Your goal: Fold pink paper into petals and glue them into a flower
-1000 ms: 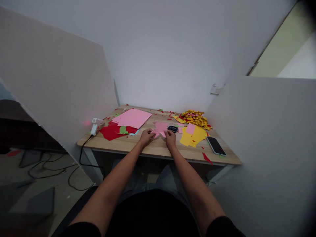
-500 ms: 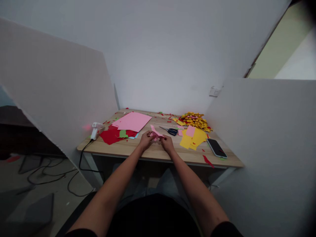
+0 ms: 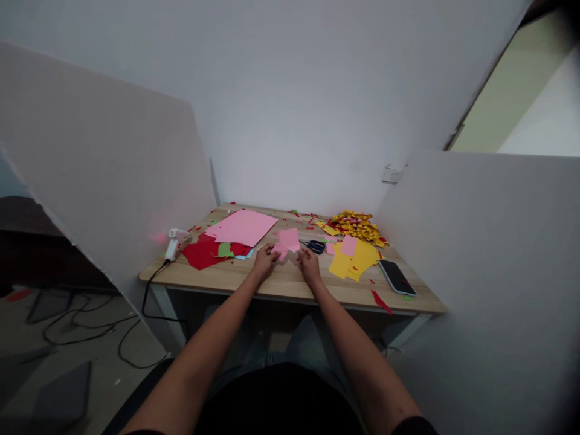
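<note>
Over the near middle of the wooden table point(image 3: 235, 278) both my hands hold a small pink paper piece point(image 3: 287, 241). My left hand point(image 3: 265, 262) pinches its left lower edge, fingers closed. My right hand point(image 3: 309, 263) grips its right side, fingers closed. The paper stands up between them, lifted off the tabletop. Black-handled scissors point(image 3: 314, 245) lie just behind my right hand.
A large pink sheet point(image 3: 242, 226) lies over red paper point(image 3: 202, 252) at the left, beside a white glue gun point(image 3: 173, 243) with a black cord. Yellow sheets point(image 3: 353, 258), a heap of folded yellow pieces point(image 3: 357, 223) and a phone point(image 3: 394, 276) are at the right. White partitions flank the table.
The pink piece was lying flat on the table under my fingers; now both hands have lifted it and turned it upright. The scissors, earlier partly covered, show fully.
</note>
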`<state>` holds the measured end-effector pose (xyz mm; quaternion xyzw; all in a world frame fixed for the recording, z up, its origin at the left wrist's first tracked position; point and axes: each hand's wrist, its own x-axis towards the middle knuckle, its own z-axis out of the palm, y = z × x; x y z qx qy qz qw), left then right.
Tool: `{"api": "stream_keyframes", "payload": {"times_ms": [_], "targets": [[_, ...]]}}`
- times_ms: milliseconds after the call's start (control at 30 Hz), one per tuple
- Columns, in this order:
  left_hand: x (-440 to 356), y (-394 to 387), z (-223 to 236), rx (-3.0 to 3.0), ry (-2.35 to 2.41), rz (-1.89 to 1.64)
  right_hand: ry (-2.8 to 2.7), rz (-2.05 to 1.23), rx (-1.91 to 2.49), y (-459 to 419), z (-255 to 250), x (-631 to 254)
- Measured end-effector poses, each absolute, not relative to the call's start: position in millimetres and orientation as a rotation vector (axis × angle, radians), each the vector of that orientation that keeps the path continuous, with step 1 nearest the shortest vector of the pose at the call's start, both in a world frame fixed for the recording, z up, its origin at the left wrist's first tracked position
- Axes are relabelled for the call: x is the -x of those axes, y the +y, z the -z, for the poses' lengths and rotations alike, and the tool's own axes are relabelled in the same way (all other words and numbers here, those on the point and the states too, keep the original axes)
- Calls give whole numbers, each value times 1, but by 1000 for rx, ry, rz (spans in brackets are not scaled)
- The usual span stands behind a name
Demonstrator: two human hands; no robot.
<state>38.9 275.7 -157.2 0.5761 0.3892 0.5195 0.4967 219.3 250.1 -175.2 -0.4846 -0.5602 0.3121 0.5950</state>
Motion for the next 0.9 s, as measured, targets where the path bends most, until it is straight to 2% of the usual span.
{"api": "stream_keyframes", "payload": {"times_ms": [167, 433, 900], "targets": [[-43, 273, 162, -1474, 932, -1169, -1497, -840, 1225, 243, 176, -211], [-52, 267, 164, -1588, 901, -1052, -1480, -832, 1308, 244, 171, -221], [-42, 271, 164, -1423, 974, -1204, -1555, -826, 1247, 239, 165, -212]]}}
